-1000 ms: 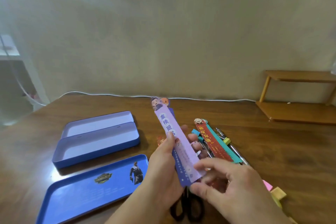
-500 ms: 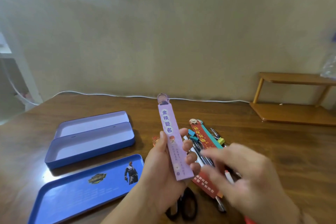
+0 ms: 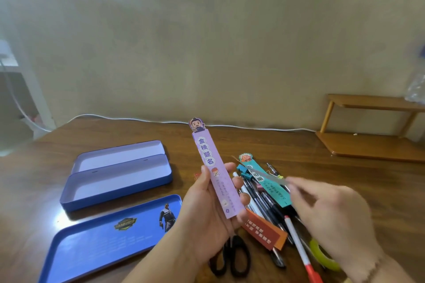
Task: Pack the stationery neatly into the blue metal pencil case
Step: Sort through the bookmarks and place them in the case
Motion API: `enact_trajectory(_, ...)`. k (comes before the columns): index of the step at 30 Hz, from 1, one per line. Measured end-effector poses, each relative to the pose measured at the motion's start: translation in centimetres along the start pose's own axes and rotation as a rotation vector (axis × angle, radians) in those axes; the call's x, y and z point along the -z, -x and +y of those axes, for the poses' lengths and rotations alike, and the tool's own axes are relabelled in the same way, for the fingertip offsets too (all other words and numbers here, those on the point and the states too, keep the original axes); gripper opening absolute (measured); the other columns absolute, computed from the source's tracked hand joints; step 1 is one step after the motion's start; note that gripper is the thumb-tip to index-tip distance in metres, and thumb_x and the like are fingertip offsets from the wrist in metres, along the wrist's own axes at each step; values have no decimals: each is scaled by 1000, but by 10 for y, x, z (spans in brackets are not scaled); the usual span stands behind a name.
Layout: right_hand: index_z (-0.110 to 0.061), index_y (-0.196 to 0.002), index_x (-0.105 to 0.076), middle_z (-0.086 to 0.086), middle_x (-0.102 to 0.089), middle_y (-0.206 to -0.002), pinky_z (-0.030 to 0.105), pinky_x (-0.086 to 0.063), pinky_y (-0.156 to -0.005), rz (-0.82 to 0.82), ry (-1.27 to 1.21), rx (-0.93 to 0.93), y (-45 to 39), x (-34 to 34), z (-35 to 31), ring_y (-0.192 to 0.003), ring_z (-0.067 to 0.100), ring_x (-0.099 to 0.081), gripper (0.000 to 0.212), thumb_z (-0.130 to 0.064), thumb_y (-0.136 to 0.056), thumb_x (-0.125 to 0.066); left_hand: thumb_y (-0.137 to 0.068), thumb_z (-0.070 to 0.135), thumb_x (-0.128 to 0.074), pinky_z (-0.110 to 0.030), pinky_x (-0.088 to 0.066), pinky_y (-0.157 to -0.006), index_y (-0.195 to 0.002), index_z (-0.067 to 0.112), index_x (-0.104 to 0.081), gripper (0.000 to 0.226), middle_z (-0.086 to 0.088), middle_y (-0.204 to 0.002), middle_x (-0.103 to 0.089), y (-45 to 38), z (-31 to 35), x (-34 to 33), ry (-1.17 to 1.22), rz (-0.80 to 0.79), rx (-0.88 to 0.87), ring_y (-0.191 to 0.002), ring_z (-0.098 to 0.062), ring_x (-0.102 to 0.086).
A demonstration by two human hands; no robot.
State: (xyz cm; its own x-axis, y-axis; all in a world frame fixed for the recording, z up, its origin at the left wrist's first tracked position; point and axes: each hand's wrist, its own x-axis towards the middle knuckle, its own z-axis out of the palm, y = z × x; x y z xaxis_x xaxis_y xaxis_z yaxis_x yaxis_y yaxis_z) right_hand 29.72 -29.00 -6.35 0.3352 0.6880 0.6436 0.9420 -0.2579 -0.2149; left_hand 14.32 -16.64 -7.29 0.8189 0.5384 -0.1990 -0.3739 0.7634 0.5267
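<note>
Nearest, my right hand [image 3: 331, 223] hangs over the pile of stationery at lower right; its fingertips pinch a thin strip [image 3: 266, 173] seen edge-on and motion-blurred, so I cannot tell what the strip is. My left hand [image 3: 207, 216] holds a purple bookmark [image 3: 216, 177] almost upright, thumb on its left edge and fingers curled round its right edge; a cartoon head tops the bookmark. Below my left hand lie black scissors [image 3: 232, 257], handles toward me. Under and beside my right hand lie a red-and-white pen [image 3: 299, 246], a yellow-green ring [image 3: 322, 255], an orange-red card [image 3: 264, 230] and a bundle of dark pens [image 3: 259, 200]. A teal bookmark [image 3: 269, 181] lies across the pens, with a small teal clip [image 3: 242, 169] at its far left. At lower left the lid [image 3: 99, 246] of the blue case lies flat on the table [image 3: 345, 174], printed with a badge and a figure. Just beyond it stands the case [image 3: 117, 181], open, pale interior facing up, with a second shallow tray [image 3: 119, 154] touching its far side. A white cable [image 3: 253, 127] runs along the table's far edge at the wall. At far right a wooden shelf [image 3: 372, 126] stands on the table
</note>
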Motion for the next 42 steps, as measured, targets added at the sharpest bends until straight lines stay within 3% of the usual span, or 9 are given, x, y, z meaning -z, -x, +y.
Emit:
enact_trajectory(3,0,-94,-76,9,-76,-78,3,-38,-52,348,0,52,1,14,0,-50,-5,-54,26,-22,-89,-63,-97,56,-35,-34,-56,-49,-116,10,-64,58,-16,-84,-65,1,-2,-3,-45,2,41,-67,-27,-62)
enact_trajectory(6,-8,-89,-80,5,-76,-93,32,-56,-66,482,6,279,6,11,-20,-76,15,-73,17,-20,-83,-68,-97,58,-34,-39,-59,-58,-124,9,-57,61,-18,-97,-68,1,-6,-6,-49,-21,100,-77,-33,-66)
enact_trajectory(11,-27,-82,-81,-9,-77,-92,35,-61,-71,196,20,531,15,-7,-48,-88,15,-74,15,-31,-79,-66,-96,58,-32,-41,-55,-80,-109,9,-63,60,-21,-104,-71,-2,-5,-5,-9,4,100,-90,-33,-70)
enact_trajectory(19,-29,-83,-79,-13,-76,-93,51,-53,-87,87,33,568,10,-7,-35,-101,18,-66,40,-37,-96,-41,-96,63,-24,-44,-57,-77,-123,12,-57,66,-18,-123,-67,2,-1,-3,-64,-16,170,-101,-35,-70)
enact_trajectory(27,-28,-83,-75,-13,-72,-95,41,-44,-91,82,-10,508,12,-14,-39,-102,17,-58,11,-36,-80,-67,-93,66,-27,-24,-49,-45,-108,13,-63,65,-13,-88,-73,0,-10,-4,-13,-45,113,-62,-24,-70)
enact_trajectory(30,-26,-82,-76,-11,-72,-93,42,-48,-82,85,-84,488,13,-14,-41,-95,22,-63,16,-41,-80,-70,-92,65,-31,-27,-52,-51,-102,14,-65,63,-9,-83,-70,-4,-12,-3,-39,-35,80,-65,-22,-69)
enact_trajectory(33,-22,-89,-76,-8,-72,-94,29,-48,-70,96,-209,243,9,-4,-32,-90,16,-58,33,-51,-84,-60,-93,64,-31,-28,-53,-48,-109,13,-60,61,-10,-85,-67,-5,-8,2,-51,-17,9,-63,-21,-61)
enact_trajectory(36,-32,-102,-68,-14,-69,-91,8,-31,-52,-34,11,-199,-2,7,-18,-85,2,-49,41,-61,-83,-47,-94,64,-31,-21,-42,-36,-114,13,-58,60,-8,-78,-59,-5,-1,5,-31,4,-25,-54,-16,-49)
enact_trajectory(42,-41,-115,-54,-19,-62,-71,10,-37,-42,-297,-28,-472,-7,-8,6,-66,-4,-57,41,-62,-81,-59,-95,63,-31,-23,-38,-38,-119,12,-58,62,-8,-75,-57,-5,-1,4,-20,18,-32,-54,-16,-46)
